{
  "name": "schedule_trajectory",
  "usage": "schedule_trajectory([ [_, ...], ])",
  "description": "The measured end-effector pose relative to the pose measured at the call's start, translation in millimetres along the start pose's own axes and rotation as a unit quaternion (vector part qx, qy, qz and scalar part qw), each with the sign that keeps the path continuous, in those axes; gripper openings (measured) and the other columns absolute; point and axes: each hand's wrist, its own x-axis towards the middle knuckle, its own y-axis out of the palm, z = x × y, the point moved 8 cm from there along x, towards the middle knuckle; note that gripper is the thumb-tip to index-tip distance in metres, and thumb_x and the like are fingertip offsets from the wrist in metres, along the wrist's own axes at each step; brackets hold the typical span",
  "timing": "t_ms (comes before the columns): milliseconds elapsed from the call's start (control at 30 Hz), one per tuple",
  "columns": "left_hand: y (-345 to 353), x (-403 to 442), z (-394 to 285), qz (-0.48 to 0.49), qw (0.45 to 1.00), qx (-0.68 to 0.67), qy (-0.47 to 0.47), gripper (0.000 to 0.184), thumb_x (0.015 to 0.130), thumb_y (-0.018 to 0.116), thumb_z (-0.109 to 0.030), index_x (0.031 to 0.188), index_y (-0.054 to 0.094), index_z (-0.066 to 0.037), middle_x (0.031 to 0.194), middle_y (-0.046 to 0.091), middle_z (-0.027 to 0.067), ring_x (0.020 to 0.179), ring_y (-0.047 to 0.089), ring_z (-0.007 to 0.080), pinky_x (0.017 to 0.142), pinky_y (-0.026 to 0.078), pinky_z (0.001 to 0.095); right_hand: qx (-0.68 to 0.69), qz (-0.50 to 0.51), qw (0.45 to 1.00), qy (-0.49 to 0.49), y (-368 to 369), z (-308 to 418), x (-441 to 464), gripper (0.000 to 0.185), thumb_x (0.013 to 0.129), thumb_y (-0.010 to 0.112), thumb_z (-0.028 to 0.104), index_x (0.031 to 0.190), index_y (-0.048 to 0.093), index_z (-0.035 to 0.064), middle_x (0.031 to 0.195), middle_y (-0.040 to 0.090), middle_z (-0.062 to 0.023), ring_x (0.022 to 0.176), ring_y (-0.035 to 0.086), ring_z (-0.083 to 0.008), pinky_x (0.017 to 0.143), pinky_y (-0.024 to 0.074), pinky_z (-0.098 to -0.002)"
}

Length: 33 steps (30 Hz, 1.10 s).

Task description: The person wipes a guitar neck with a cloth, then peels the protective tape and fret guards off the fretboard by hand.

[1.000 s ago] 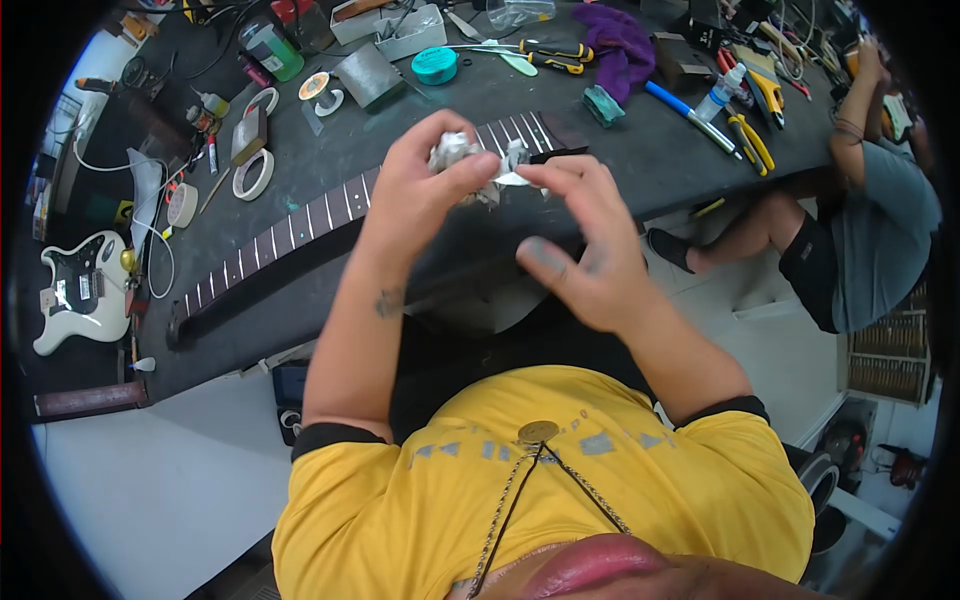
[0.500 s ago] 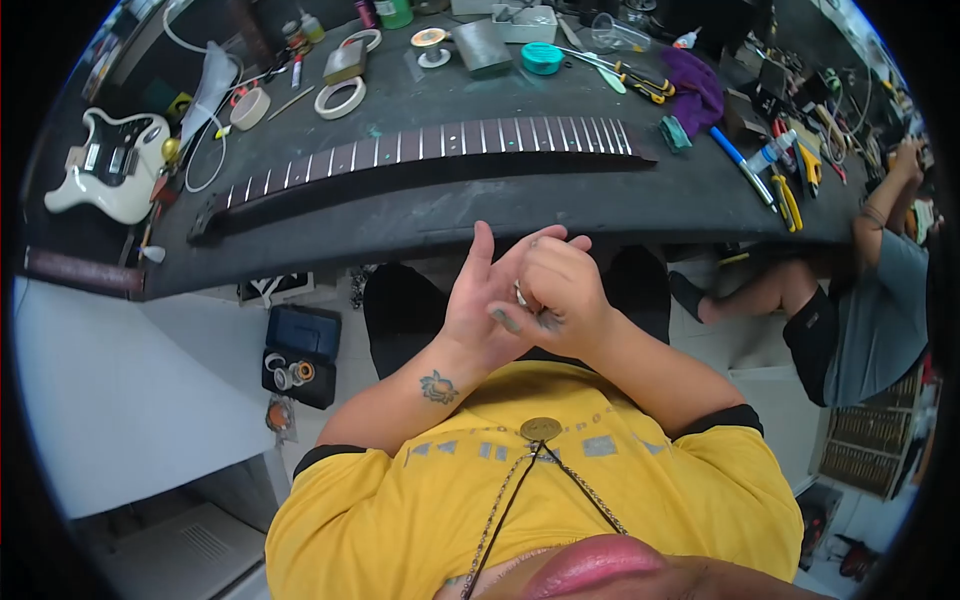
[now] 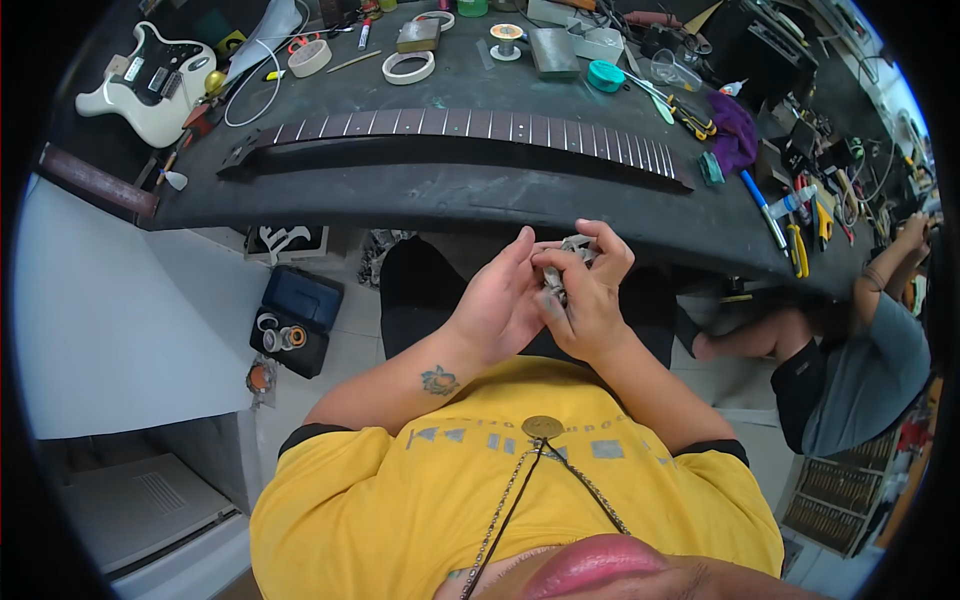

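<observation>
My right hand (image 3: 592, 300) has its fingers curled round a crumpled grey-white wad (image 3: 556, 282), which looks like a soiled rag or paper; its exact kind is unclear. Grey smudges mark the thumb. My left hand (image 3: 500, 302) is beside it, palm turned inward and thumb up, with its fingers stretched out partly behind the wad. Both hands are above my lap, in front of the bench edge. Beyond them, a guitar neck (image 3: 440, 124) lies on the dark bench (image 3: 400, 205), its fretted fingerboard facing up and its headstock to the left.
A white guitar body (image 3: 165, 85) lies at the left. Tape rolls (image 3: 408, 68), a solder spool (image 3: 506, 42) and a teal round container (image 3: 606, 76) are at the back. Pliers (image 3: 797, 250) and a purple cloth (image 3: 733, 130) lie right. Another person (image 3: 890, 345) sits at far right.
My right hand has turned and its fingers have loosened, bringing the grey-white wad into view. My left hand has shifted slightly right. The camera view has swung, so the bench appears higher.
</observation>
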Motion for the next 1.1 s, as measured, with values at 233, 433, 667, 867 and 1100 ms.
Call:
schedule_trajectory([
  [233,-22.6,9.7,4.0,0.008,0.999,-0.035,0.037,0.057,0.123,0.036,-0.056,0.137,0.06,-0.006,0.129,0.07,0.0133,0.117,0.073,0.0281,0.101,0.06,0.0434,-0.08,0.002,0.996,-0.032,-8.6,-6.8,0.8,0.089,0.082,0.089,0.054,0.155,0.059,0.011,0.175,0.046,-0.0249,0.149,0.043,-0.0483,0.123,0.0285,-0.0568],
  [433,-9.6,15.5,17.0,-0.014,0.993,0.113,0.034,0.033,0.123,0.05,-0.034,0.135,0.06,-0.005,0.108,0.073,0.0124,0.089,0.077,0.0226,0.077,0.064,0.0378,0.059,0.02,0.994,-0.092,-8.6,-2.8,-8.9,0.1,0.078,0.096,0.04,0.162,0.052,0.0054,0.168,0.055,-0.0249,0.152,0.053,-0.0462,0.124,0.0387,-0.0595],
  [667,-7.6,6.3,25.7,-0.025,0.999,0.0,-0.033,0.041,0.125,0.043,-0.04,0.151,0.055,-0.01,0.139,0.067,0.007,0.128,0.068,0.0198,0.111,0.056,0.0411,0.007,0.077,0.996,-0.045,-12.1,-18.5,-1.9,0.064,0.095,0.073,0.02,0.155,0.065,-0.001,0.156,0.069,-0.0192,0.149,0.057,-0.0474,0.123,0.0399,-0.0577],
  [867,-20.4,-2.7,6.6,-0.007,0.914,0.379,0.143,0.054,0.107,0.079,-0.05,0.135,0.062,-0.007,0.116,0.07,0.0082,0.102,0.071,0.0163,0.087,0.059,0.0299,0.054,0.169,0.983,-0.041,15.5,-3.1,-11.5,0.111,0.088,0.077,0.028,0.179,0.022,-0.0023,0.181,0.033,-0.0287,0.167,0.03,-0.0511,0.134,0.0235,-0.0582],
  [1100,-53.6,-5.1,-13.9,-0.022,0.951,0.269,0.151,0.053,0.116,0.065,-0.052,0.083,0.053,-0.012,0.066,0.047,-0.0021,0.056,0.037,0.0076,0.049,0.028,0.0272,0.164,0.172,0.971,-0.024,11.3,5.6,-2.7,0.135,0.074,0.091,0.025,0.181,0.013,-0.0005,0.185,0.021,-0.0312,0.165,0.032,-0.0516,0.134,0.0283,-0.0553],
])
